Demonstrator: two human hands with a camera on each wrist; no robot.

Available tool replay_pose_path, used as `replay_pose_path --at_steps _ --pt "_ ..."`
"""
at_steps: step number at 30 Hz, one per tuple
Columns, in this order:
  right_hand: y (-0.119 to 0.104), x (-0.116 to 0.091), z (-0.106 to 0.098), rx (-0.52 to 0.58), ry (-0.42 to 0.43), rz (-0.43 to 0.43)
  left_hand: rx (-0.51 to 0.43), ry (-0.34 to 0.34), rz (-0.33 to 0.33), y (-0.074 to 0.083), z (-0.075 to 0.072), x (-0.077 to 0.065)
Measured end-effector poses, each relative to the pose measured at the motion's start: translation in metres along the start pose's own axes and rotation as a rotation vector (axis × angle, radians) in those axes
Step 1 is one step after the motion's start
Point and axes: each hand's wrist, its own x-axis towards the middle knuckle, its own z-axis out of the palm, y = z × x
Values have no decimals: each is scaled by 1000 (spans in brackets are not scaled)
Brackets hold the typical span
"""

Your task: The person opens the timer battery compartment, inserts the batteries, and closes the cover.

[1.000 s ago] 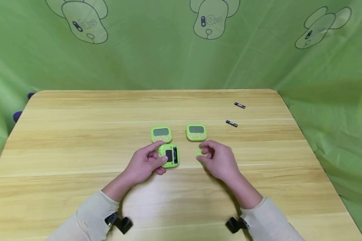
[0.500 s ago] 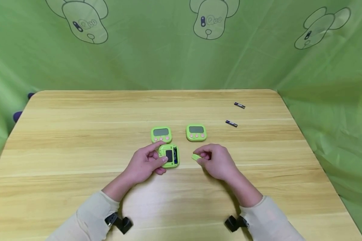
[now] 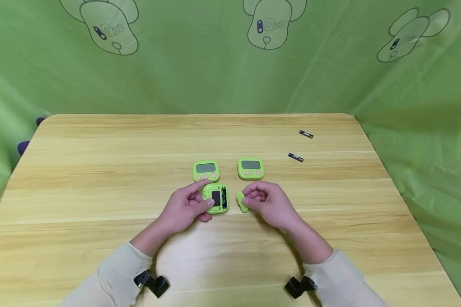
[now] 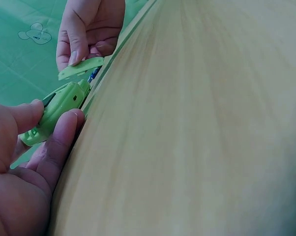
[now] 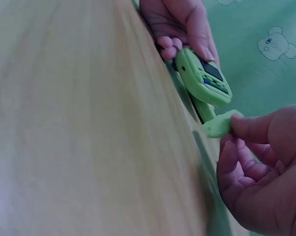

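Observation:
My left hand [image 3: 184, 209] grips a green digital timer [image 3: 223, 209] with its back turned up, the thumb on a dark square patch. A battery [image 3: 224, 198] lies in the uncovered slot along the timer's right side. Just to the right, my right hand [image 3: 272, 202] pinches a small green battery cover [image 3: 241, 203] between thumb and fingers, apart from the timer. In the right wrist view the cover [image 4: 81, 68] edge shows small tabs from the left wrist side too. Two more green timers, one at left [image 3: 206, 170] and one at right [image 3: 250, 169], lie screen up beyond the hands.
Two loose batteries, a nearer one [image 3: 296, 157] and a farther one [image 3: 306, 134], lie on the wooden table [image 3: 100, 170] at the right. A green curtain [image 3: 199, 81] hangs behind and beside the table.
My right hand has moved left toward the held timer and turned the battery cover, so its broad face now shows upright. The left hand and its timer stay put.

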Motion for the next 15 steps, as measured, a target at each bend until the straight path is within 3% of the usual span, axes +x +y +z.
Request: replay_pose_path --at_steps 10,15 --pt "-4 4 17 260 -26 52 7 0 0 0 0 0" --pt "-3 6 24 312 -17 63 6 -6 4 0 -1 0"
